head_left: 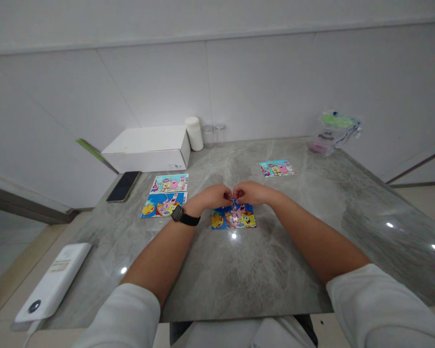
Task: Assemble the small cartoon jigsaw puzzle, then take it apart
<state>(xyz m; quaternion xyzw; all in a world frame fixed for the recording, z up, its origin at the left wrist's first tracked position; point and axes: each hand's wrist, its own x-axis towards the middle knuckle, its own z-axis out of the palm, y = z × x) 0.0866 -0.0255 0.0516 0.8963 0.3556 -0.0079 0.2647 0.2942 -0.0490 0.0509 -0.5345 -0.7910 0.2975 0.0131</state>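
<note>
A blue, yellow and pink cartoon picture (235,220) lies flat in front of me, and both my hands meet over its top edge. My left hand (218,194), below a black wristwatch, has its thumb and fingers pinched together at that edge. From the other side my right hand (247,192) is closed in a similar pinch, nearly touching the left. Whatever is between the fingertips is too small and covered to make out. Left of my hands lie two more pictures, a light one (169,183) above a blue one (163,205).
Another cartoon picture (277,168) lies to the right. Along the back stand a white box (145,147), a white cylinder (194,134) and two clear jars (219,136). A phone (123,186), a white corded device (54,282) and a plastic bag (334,133) rest near the table's sides.
</note>
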